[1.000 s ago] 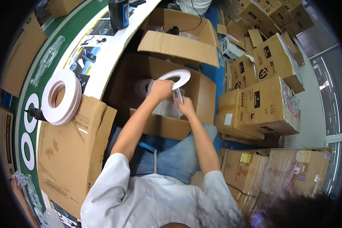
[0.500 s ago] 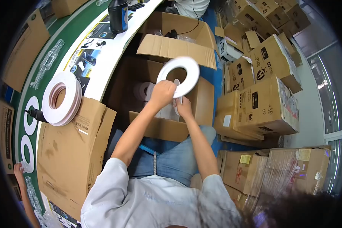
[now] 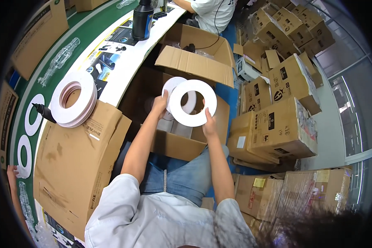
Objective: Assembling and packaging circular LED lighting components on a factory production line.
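My left hand (image 3: 159,104) grips a flat white ring (image 3: 172,83) by its left edge, thumb on its face. My right hand (image 3: 210,125) pinches the lower right rim of another white ring (image 3: 192,120). This second ring faces me and overlaps the first, hiding much of its right side. Both are held above an open cardboard box (image 3: 173,145) in front of my lap. Inside the box, pale pieces show partly under the rings. To my left, a stack of similar white rings (image 3: 85,87) lies on a flattened cardboard carton (image 3: 70,161).
A black nozzle (image 3: 44,111) touches the stack. Another white ring (image 3: 31,129) and clear plastic packs (image 3: 61,58) lie on the green belt, near another person's hand (image 3: 13,170). A black bottle (image 3: 141,25) stands on the bench. A second open box (image 3: 194,64) lies ahead; cartons (image 3: 277,128) are stacked right.
The hands have separated: my left moved left with one ring, while my right now holds the front ring, lower than before. The view has shifted slightly.
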A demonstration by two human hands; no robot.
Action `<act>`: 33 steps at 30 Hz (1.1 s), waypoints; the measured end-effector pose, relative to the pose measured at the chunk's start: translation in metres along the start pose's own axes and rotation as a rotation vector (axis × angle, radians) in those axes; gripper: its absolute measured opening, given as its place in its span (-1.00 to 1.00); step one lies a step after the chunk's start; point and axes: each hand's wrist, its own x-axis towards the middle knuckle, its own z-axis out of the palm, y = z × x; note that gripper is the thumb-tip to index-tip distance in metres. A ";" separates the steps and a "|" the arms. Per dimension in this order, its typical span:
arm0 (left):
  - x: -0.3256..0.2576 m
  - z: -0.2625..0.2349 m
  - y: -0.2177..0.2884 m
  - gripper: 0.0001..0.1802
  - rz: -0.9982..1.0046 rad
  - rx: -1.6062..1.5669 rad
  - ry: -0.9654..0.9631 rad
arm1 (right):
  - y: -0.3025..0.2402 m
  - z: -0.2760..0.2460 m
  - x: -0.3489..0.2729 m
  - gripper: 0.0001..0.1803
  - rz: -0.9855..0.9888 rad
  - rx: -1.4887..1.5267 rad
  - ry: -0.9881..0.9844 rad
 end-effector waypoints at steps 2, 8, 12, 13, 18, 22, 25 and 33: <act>-0.011 0.009 -0.010 0.03 0.121 -0.280 -0.393 | 0.009 0.001 0.006 -0.38 -0.023 -0.048 0.119; -0.020 0.015 -0.006 0.08 0.082 -0.262 -0.608 | 0.043 -0.016 0.024 -0.31 0.093 0.040 0.210; -0.019 0.009 -0.007 0.11 0.084 -0.372 -0.796 | 0.039 -0.003 0.030 -0.36 0.055 -0.125 0.397; -0.022 0.011 -0.006 0.12 0.095 -0.398 -0.835 | 0.028 -0.003 0.036 -0.47 0.030 -0.221 0.390; -0.040 0.023 0.004 0.06 0.147 -0.867 -0.698 | -0.042 0.079 0.059 -0.57 -0.215 -0.318 0.332; -0.009 -0.004 -0.036 -0.11 0.070 -0.621 -0.475 | -0.087 0.227 0.071 -0.41 -0.254 -0.274 -0.091; 0.002 0.014 -0.059 -0.15 -0.071 -0.563 -0.488 | -0.101 0.307 0.086 -0.33 -0.242 -0.316 -0.181; 0.127 -0.058 -0.189 -0.33 -0.004 -0.424 -0.209 | -0.033 0.450 0.086 -0.22 -0.365 -0.786 -0.554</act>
